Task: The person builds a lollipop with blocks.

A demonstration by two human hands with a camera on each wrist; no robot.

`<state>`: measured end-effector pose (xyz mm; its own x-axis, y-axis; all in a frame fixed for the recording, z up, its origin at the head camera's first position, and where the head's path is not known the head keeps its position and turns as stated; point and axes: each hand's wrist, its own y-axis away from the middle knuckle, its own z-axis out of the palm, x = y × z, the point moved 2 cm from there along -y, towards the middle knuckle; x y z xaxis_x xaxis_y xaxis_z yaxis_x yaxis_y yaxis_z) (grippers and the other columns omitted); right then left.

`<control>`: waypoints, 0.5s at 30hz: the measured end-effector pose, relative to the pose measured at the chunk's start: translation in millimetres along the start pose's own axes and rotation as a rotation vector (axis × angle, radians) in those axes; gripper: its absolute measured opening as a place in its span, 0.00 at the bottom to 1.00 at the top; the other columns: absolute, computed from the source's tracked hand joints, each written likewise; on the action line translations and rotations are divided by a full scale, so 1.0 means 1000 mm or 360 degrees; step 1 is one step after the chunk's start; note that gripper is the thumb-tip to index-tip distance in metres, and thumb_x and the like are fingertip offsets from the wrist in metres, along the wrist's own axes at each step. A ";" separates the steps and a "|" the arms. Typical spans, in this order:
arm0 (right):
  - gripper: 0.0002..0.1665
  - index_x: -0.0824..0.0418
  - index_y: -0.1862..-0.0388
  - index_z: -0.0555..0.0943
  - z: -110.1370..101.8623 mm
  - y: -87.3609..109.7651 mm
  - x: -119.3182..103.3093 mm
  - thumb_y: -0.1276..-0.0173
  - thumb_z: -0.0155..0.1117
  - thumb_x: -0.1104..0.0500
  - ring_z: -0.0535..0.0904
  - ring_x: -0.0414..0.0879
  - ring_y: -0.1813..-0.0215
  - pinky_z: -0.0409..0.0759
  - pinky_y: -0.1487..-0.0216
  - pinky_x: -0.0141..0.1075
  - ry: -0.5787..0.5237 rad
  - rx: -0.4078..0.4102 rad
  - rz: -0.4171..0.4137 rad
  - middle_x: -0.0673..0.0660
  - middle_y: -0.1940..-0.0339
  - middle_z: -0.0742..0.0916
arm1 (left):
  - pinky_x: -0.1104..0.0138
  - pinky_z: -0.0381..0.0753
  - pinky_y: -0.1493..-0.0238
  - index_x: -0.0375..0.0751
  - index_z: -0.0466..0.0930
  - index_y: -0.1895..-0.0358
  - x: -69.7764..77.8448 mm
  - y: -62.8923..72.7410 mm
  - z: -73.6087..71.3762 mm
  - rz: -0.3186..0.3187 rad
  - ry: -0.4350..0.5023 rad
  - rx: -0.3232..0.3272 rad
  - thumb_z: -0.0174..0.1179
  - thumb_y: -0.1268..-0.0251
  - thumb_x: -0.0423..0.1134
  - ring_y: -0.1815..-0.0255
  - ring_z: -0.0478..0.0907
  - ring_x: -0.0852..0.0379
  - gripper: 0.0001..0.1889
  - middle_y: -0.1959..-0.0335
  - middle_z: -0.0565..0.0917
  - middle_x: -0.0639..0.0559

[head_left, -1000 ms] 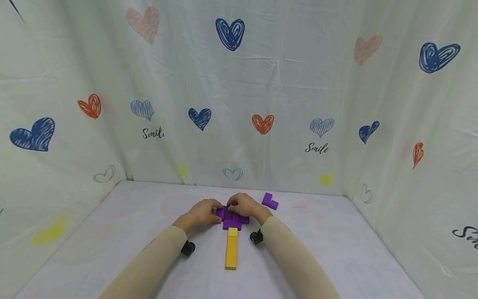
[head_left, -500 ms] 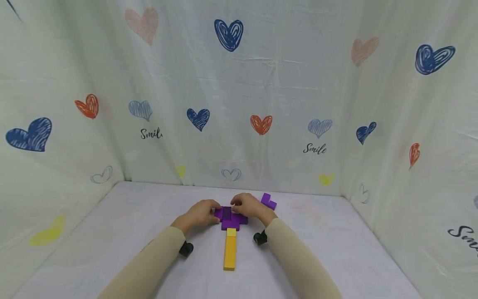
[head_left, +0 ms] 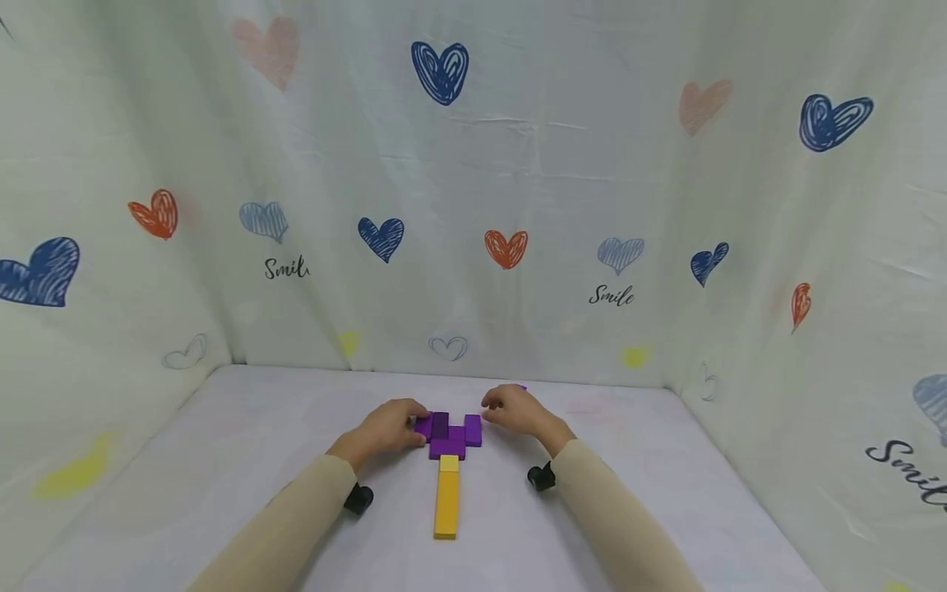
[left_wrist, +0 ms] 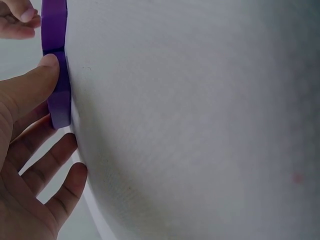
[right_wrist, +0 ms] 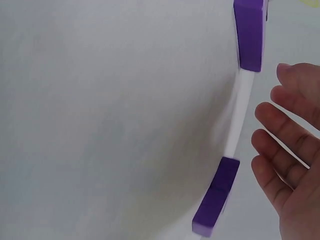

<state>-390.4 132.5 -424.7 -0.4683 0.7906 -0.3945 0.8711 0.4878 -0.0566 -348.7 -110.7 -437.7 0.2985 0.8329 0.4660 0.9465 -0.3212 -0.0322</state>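
Observation:
My left hand (head_left: 388, 426) pinches the left edge of a flat group of purple blocks (head_left: 422, 427); in the left wrist view its thumb lies on a purple block (left_wrist: 61, 100), other fingers beneath or beside it. A dark purple piece (head_left: 440, 425) lies in the group's middle, another purple arm (head_left: 473, 431) at its right. Just right of that, my right hand (head_left: 519, 411) hovers with relaxed fingers, holding nothing. Below the group a long yellow block (head_left: 446, 510) with a paler yellow square (head_left: 449, 463) at its top forms a stem.
Behind the right hand, mostly hidden in the head view, lies a loose L-shaped purple block (right_wrist: 217, 195). The white-covered table (head_left: 311, 543) ends at a pale curtain (head_left: 473, 181) printed with hearts. Small black wrist cameras (head_left: 541, 478) hang under both wrists.
The right hand has let go of the purple group and moved right, now covering most of the loose L-shaped block. The left hand stays at the group's left edge.

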 end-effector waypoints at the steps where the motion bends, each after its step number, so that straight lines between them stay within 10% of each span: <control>1: 0.14 0.59 0.53 0.84 -0.001 0.001 0.001 0.34 0.63 0.55 0.75 0.43 0.60 0.77 0.56 0.38 0.0015 0.0009 -0.0013 0.49 0.63 0.84 | 0.54 0.76 0.44 0.42 0.80 0.46 -0.001 0.001 0.000 -0.0009 0.0000 0.0004 0.71 0.46 0.40 0.51 0.77 0.50 0.23 0.48 0.81 0.47; 15: 0.09 0.60 0.61 0.85 -0.022 0.023 0.034 0.40 0.69 0.60 0.77 0.45 0.60 0.78 0.54 0.41 0.0026 0.0204 -0.0032 0.51 0.65 0.83 | 0.53 0.74 0.42 0.43 0.80 0.45 -0.003 0.001 0.000 -0.0011 0.0004 -0.0003 0.70 0.45 0.40 0.48 0.77 0.49 0.22 0.46 0.80 0.47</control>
<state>-389.6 179.4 -419.1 -0.4875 0.7875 -0.3770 0.8727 0.4533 -0.1816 -348.6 -113.5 -438.8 0.2917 0.8341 0.4682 0.9482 -0.3164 -0.0272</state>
